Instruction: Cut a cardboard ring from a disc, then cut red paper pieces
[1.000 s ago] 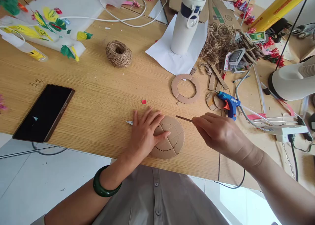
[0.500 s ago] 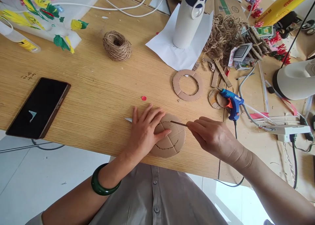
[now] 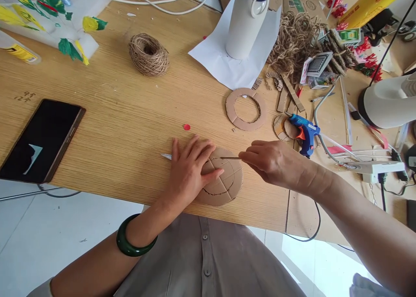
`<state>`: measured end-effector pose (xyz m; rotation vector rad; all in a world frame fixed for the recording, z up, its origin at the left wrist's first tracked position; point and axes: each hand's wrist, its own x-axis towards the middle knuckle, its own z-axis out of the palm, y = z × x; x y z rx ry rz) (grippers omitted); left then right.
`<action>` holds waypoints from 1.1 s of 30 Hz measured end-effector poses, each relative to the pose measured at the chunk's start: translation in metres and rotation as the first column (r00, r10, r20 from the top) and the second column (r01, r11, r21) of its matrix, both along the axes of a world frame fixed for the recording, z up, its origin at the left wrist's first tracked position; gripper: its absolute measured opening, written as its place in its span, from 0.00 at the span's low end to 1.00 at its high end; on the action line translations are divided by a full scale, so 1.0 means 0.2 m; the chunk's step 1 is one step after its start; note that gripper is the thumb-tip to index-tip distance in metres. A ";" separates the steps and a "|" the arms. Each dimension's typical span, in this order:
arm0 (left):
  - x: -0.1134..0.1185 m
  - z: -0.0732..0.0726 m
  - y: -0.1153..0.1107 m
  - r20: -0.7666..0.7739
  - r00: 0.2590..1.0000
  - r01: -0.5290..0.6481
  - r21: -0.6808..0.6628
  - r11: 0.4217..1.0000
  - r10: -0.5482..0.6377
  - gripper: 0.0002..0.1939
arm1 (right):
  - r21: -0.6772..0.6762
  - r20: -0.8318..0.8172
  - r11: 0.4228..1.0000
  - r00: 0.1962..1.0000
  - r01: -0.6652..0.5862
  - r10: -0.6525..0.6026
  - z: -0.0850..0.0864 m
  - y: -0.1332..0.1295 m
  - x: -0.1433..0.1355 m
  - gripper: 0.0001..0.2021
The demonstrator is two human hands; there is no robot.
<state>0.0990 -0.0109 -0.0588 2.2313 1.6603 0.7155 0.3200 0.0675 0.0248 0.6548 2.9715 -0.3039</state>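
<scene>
A round cardboard disc (image 3: pixel 229 175) lies near the table's front edge, with a circle and crossing lines marked on it. My left hand (image 3: pixel 191 165) rests on its left part, fingers spread, thumb across the disc. My right hand (image 3: pixel 264 160) is closed around a thin dark blade-like tool (image 3: pixel 230 158), whose tip touches the disc at the top of the marked circle. The part of the tool inside my fist is hidden. A pointed white piece (image 3: pixel 166 156) sticks out left of my left hand. Behind the disc lies a flat cardboard ring (image 3: pixel 246 109).
A blue glue gun (image 3: pixel 304 133) lies to the right, near a power strip (image 3: pixel 373 167) and cables. Farther back are a twine ball (image 3: pixel 148 54) and a white bottle (image 3: pixel 245 26) on paper (image 3: pixel 211 50). A phone (image 3: pixel 42 139) lies at the left.
The tool in my right hand has shifted slightly left and turned more level along the marked circle. My left hand keeps its place on the disc. The whole view has shifted slightly.
</scene>
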 end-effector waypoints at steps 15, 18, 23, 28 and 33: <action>-0.03 0.08 -0.05 -0.002 1.000 -0.015 0.113 0.993 0.015 0.30 | 0.113 -0.008 0.993 0.999 0.035 -0.034 -0.01 -0.09 -0.04 0.12; -0.04 0.07 -0.05 -0.002 1.000 -0.006 0.124 0.992 0.006 0.32 | 0.113 0.006 0.993 1.000 0.017 -0.018 -0.03 -0.06 -0.06 0.12; -0.04 0.02 -0.06 -0.035 0.999 0.027 0.026 0.999 -0.026 0.26 | 0.126 0.015 0.992 1.000 -0.008 0.006 -0.03 -0.05 -0.09 0.13; -0.03 0.01 -0.06 -0.023 1.000 -0.006 -0.015 1.000 0.005 0.25 | 0.131 -0.062 0.991 0.997 -0.033 0.042 0.15 -0.06 -0.01 0.15; -0.03 0.02 -0.06 -0.014 1.000 -0.011 -0.030 0.999 0.011 0.25 | 0.212 -0.133 0.968 0.985 0.135 -0.108 0.17 -0.11 0.06 0.13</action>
